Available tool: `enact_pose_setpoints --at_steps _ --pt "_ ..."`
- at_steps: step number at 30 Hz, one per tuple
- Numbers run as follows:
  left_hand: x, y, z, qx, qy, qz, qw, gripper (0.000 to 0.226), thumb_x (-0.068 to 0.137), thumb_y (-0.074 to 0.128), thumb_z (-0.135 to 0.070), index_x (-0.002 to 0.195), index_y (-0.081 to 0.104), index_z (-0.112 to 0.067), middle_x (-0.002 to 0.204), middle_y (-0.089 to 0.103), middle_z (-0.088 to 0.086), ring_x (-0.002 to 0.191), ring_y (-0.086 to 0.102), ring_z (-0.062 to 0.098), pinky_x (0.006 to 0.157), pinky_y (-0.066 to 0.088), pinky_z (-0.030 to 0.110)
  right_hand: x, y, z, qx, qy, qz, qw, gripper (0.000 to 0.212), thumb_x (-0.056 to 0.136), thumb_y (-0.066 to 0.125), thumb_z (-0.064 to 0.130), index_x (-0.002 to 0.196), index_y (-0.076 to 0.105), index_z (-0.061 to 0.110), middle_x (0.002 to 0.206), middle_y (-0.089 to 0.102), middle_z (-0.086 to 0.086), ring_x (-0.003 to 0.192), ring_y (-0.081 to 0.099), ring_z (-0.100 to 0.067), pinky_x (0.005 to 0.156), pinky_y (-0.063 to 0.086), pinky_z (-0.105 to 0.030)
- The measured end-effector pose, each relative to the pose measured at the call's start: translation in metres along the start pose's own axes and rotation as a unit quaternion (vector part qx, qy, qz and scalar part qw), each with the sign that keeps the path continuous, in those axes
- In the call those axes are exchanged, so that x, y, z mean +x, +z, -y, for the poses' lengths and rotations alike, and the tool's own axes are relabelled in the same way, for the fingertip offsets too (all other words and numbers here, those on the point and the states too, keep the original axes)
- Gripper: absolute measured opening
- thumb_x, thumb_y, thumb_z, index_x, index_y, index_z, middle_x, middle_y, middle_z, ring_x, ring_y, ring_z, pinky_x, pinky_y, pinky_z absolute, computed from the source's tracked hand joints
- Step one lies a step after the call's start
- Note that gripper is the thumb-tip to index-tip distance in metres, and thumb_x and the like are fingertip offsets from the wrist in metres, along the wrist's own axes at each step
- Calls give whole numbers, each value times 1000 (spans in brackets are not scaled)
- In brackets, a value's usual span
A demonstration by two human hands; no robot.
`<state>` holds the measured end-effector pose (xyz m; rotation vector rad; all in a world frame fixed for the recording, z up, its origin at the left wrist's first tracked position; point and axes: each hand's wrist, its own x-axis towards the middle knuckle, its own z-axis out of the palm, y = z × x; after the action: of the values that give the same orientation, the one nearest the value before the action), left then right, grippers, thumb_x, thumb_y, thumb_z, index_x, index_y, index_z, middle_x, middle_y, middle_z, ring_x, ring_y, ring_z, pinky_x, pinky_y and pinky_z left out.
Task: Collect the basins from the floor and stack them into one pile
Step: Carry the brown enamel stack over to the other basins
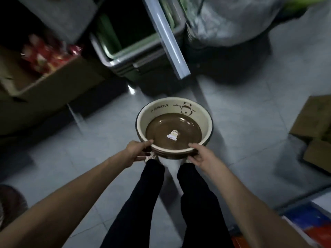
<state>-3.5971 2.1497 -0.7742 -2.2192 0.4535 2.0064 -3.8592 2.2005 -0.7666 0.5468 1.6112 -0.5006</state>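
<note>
A round basin (174,126) with a cream inner wall, a brown bottom, a panda print and a small sticker is held over the tiled floor in front of my legs. Beneath its near rim a second brown rim shows, so it seems nested in another basin. My left hand (138,150) grips the near-left rim, thumb on top and fingers under. My right hand (200,154) grips the near-right rim the same way.
A green-and-grey bin (129,51) and a tilted metal bar (166,38) stand behind the basin. A cardboard box with red packets (41,72) is at the left, flat cardboard boxes (315,129) at the right, and a large plastic bag (232,20) at the back right.
</note>
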Motion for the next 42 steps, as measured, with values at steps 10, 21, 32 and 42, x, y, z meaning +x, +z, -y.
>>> enact_pose_setpoints --at_steps 10,21,32,42 --pt "-207 -137 87 -250 89 -78 961 56 74 87 -44 108 74 -1 106 77 14 93 74 25 82 61 37 -203 97 -73 -126 -101 130 978 50 83 75 -3 131 62 3 119 72 -18 101 71 -28 59 61 -29" --pt "-387 -145 242 -518 191 -224 803 49 81 84 -42 113 75 -6 106 79 10 104 75 25 95 58 41 -358 175 -135 -425 -176 302 835 46 74 83 1 119 70 1 102 77 -20 89 76 -30 82 62 -38" --pt "-460 -107 335 -668 225 -305 640 45 84 82 -37 113 74 -4 106 79 11 105 74 26 96 57 41 -444 199 -227 -577 -214 367 698 38 84 76 0 118 59 -7 49 56 -2 36 52 -7 40 47 -24" --pt "-447 -186 455 -733 214 -289 577 39 92 75 -34 110 75 0 104 79 14 97 77 28 95 59 42 -450 276 -380 -655 -224 337 638 43 79 82 4 118 64 1 100 76 -24 94 73 -35 95 57 -53"
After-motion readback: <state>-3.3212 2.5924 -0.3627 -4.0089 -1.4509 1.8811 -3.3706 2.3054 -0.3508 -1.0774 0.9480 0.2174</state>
